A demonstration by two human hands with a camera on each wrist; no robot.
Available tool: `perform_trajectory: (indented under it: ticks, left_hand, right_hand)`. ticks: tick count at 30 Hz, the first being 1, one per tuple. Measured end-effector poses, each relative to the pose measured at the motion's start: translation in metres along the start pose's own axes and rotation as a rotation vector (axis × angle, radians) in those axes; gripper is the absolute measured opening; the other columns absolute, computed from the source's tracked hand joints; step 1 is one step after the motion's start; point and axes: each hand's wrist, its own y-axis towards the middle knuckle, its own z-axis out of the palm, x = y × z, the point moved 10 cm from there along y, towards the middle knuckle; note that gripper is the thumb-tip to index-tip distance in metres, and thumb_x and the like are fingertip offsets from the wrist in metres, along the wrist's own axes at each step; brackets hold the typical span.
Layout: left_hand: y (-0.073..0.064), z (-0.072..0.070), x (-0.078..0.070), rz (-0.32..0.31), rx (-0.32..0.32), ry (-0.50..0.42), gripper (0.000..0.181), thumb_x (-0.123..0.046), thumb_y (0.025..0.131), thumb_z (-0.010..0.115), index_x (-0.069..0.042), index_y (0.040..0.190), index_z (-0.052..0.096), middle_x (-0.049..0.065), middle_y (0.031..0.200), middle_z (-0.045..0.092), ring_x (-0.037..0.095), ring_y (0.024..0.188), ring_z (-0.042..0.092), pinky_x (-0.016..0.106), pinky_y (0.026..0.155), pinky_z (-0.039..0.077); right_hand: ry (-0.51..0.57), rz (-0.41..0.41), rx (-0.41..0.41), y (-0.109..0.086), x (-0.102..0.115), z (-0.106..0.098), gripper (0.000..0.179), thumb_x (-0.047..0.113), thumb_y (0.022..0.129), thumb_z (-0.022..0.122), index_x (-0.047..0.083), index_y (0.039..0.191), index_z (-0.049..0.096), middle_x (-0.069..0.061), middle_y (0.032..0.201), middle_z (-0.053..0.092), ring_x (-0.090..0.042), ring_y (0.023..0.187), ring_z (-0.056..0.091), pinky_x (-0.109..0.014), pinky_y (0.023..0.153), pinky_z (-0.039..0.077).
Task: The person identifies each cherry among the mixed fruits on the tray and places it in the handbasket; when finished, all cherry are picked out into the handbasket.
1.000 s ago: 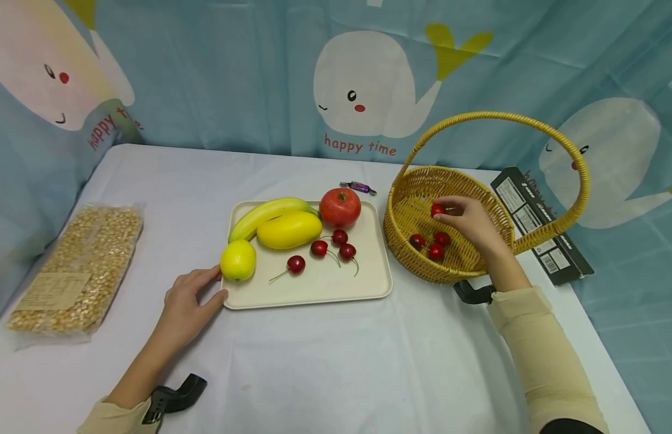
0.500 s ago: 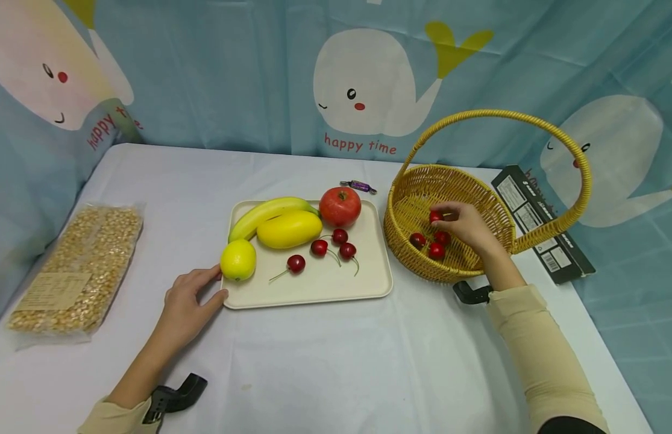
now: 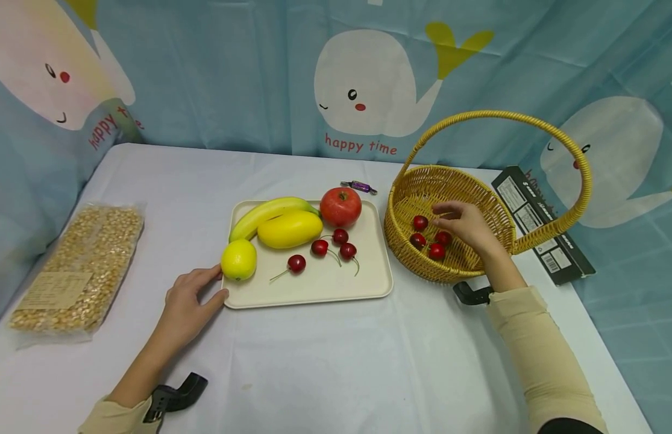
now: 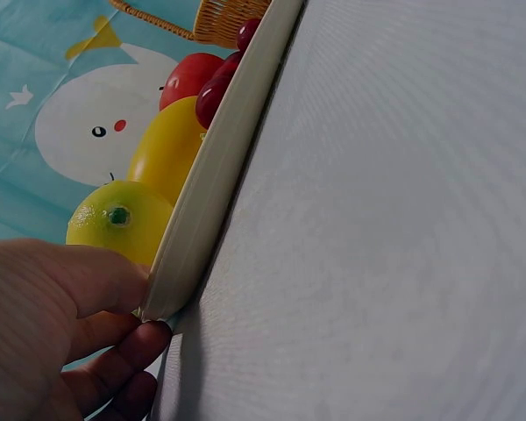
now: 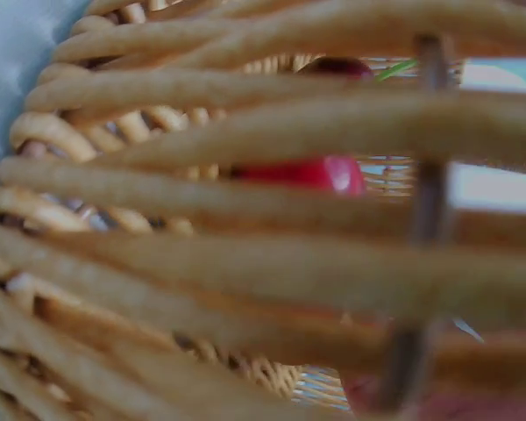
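Note:
My left hand holds the left front corner of a cream tray, beside a lemon. In the left wrist view the thumb lies at the tray's rim, fingers lower down. On the tray are a banana, a yellow mango-like fruit, a red apple and several stemmed cherries. My right hand hovers inside a wicker basket, fingers apart, holding nothing. Just left of its fingertips lies a cherry, near several others. Basket weave mostly blocks the right wrist view.
A bag of corn kernels lies at the left. One purple-wrapped candy is behind the tray. The basket's tall handle arches over the right side, with a black box beyond it. A blue whale-print curtain backs the white table.
My right hand has let go of a cherry, which now lies in the basket left of the fingertips. The left hand and the tray have stayed put.

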Motion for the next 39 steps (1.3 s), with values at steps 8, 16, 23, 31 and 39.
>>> perform_trajectory:
  ticks: [8,16,23,31,39]
  left_hand:
    - [0.001,0.0,0.0,0.007,-0.002,0.004,0.05,-0.008,0.082,0.068,0.008,0.125,0.05,0.023,0.116,0.056,0.038,0.108,0.041,0.056,0.083,0.024]
    - [-0.002,-0.001,0.001,-0.008,0.008,0.007,0.05,-0.009,0.082,0.067,0.008,0.126,0.05,0.023,0.117,0.055,0.038,0.108,0.041,0.055,0.084,0.024]
    - [-0.002,0.001,0.002,-0.016,0.009,0.008,0.049,-0.008,0.082,0.066,0.007,0.126,0.05,0.022,0.117,0.055,0.038,0.109,0.041,0.054,0.084,0.024]
    - [-0.002,0.0,0.0,-0.011,0.002,0.006,0.05,-0.008,0.082,0.066,0.007,0.126,0.05,0.022,0.115,0.056,0.038,0.108,0.041,0.054,0.083,0.024]
    - [-0.001,0.001,0.002,-0.006,0.0,0.0,0.05,-0.008,0.082,0.067,0.007,0.126,0.05,0.022,0.115,0.056,0.037,0.108,0.041,0.055,0.084,0.024]
  right_hand:
    - [0.038,-0.096,-0.133,-0.008,0.029,-0.01,0.038,0.022,0.089,0.062,0.003,0.122,0.057,-0.014,0.118,0.059,-0.017,0.104,0.055,-0.026,0.083,0.044]
    - [0.185,-0.255,-0.206,-0.029,0.082,-0.002,0.033,0.017,0.088,0.063,0.002,0.117,0.06,-0.011,0.113,0.061,-0.011,0.1,0.055,-0.019,0.083,0.044]
    - [0.307,-0.376,-0.214,-0.044,0.118,0.021,0.029,0.012,0.087,0.064,0.0,0.113,0.062,-0.018,0.111,0.06,-0.017,0.099,0.057,-0.02,0.082,0.047]
    - [0.364,-0.405,-0.157,-0.049,0.133,0.071,0.028,0.01,0.085,0.066,0.0,0.111,0.063,-0.014,0.112,0.062,-0.022,0.099,0.059,-0.023,0.081,0.048]
    - [0.374,-0.281,-0.055,-0.052,0.132,0.107,0.027,0.003,0.085,0.063,-0.004,0.111,0.061,-0.02,0.111,0.06,-0.031,0.102,0.057,-0.032,0.084,0.048]
